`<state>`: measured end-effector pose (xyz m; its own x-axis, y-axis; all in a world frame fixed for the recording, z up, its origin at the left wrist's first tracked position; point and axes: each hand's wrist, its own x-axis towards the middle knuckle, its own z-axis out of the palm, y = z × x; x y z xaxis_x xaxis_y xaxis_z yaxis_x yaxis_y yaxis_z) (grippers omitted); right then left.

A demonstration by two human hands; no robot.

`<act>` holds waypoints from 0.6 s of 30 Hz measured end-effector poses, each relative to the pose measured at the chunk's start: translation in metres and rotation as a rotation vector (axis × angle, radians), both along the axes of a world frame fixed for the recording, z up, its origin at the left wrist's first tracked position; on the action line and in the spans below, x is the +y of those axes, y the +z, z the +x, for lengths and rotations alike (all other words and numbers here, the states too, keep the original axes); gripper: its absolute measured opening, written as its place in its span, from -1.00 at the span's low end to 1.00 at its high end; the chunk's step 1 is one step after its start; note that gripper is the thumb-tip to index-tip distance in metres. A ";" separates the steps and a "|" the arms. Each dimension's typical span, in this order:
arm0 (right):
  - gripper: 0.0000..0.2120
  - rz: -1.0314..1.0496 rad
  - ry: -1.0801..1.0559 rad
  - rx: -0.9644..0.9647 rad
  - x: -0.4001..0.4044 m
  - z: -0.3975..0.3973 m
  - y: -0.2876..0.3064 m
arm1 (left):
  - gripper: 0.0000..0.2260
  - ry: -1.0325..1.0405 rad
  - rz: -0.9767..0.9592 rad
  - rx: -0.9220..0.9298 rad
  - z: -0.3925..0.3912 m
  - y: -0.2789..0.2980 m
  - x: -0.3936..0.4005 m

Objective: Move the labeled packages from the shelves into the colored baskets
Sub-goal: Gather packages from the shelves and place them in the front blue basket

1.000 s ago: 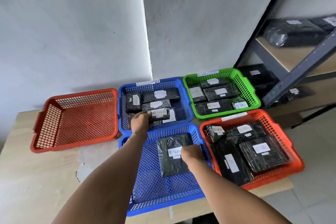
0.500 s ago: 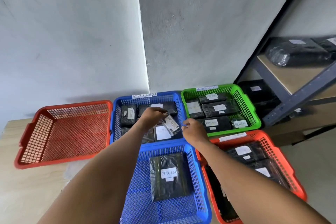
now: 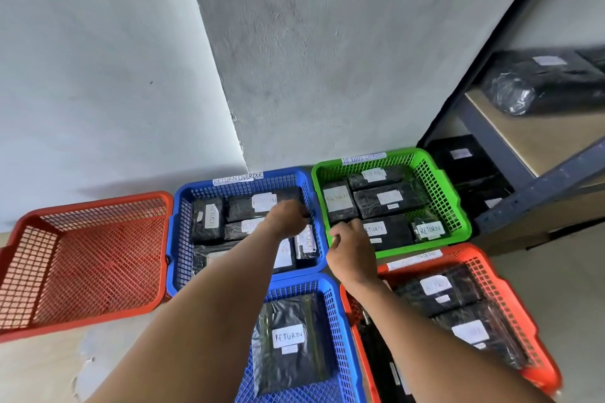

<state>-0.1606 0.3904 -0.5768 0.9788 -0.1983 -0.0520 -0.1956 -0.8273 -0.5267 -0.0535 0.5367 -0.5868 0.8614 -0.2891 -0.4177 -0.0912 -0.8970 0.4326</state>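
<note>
Over the far blue basket, tagged RETURN OVERDUE, my left hand curls its fingers on the top end of a small black labeled package. That package stands tilted against the basket's right wall among several other black packages. My right hand hovers loosely curled and holds nothing, at the front left corner of the green basket. The near blue basket holds one black package labeled RETURN.
An empty red basket sits at the left on the wooden table. The near red basket at the right holds several packages. A dark metal shelf unit stands at the right with black packages on it.
My right hand left the package in the near blue basket and rose to the green basket's corner. My left hand lifted a small package and carried it to the far blue basket's right side.
</note>
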 end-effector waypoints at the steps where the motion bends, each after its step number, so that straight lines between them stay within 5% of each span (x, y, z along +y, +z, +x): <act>1: -0.83 0.004 0.005 -0.006 -0.001 0.000 -0.002 | -0.76 0.007 0.009 -0.005 0.000 -0.003 0.000; 10: -0.92 0.010 0.074 -0.065 -0.005 0.000 -0.019 | -0.72 0.108 0.022 -0.116 -0.014 -0.021 -0.001; 14: -0.66 -0.126 0.211 0.053 0.000 -0.001 -0.022 | -0.69 0.121 0.085 -0.135 -0.020 -0.027 -0.002; 18: -0.61 -0.167 0.222 0.045 0.002 -0.002 -0.025 | -0.74 0.105 0.087 -0.140 -0.019 -0.028 0.000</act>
